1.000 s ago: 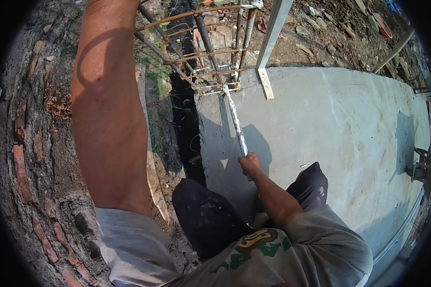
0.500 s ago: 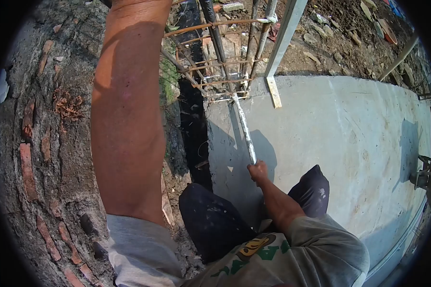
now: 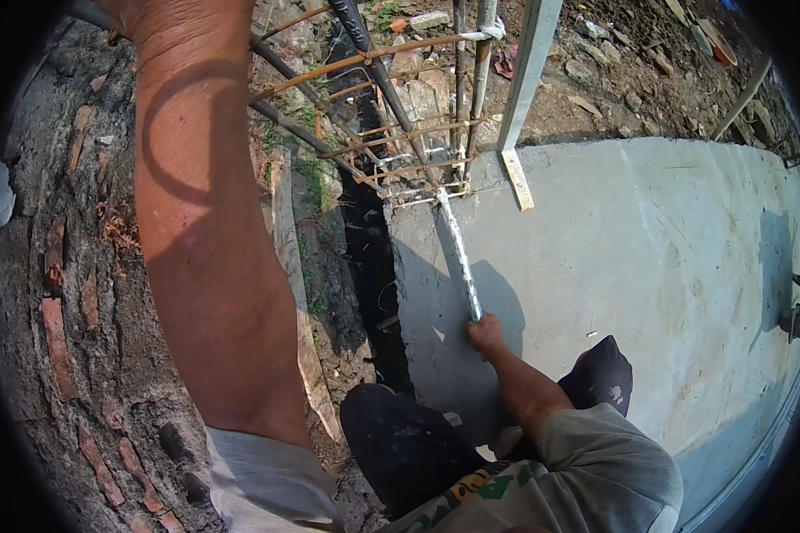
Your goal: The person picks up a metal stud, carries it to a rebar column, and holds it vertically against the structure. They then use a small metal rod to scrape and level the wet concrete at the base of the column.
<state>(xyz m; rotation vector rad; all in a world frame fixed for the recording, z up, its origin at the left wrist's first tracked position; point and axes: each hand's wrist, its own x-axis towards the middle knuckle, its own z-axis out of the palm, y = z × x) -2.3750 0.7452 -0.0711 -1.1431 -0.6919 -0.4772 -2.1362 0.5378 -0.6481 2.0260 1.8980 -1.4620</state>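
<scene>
My right hand is closed around the near end of a white-smeared metal rod. The rod's far end meets the foot of a rebar cage, whose upright bars are tied with rusty hoops. Across the left side stretches my left forearm, with my left hand at the top edge close to a dark steel bar. The frame cuts off its fingers, so its grip is hidden. Beneath the rod lies a grey concrete slab.
A metal post rises beside the cage, with a flat strip at its foot. Left of the slab runs a dark gap, then a rough brick wall. Rubble and soil lie behind the slab.
My left arm has swung left, showing more of the cage and a board beside the gap. My right hand keeps its hold on the rod, whose far end stays at the cage foot.
</scene>
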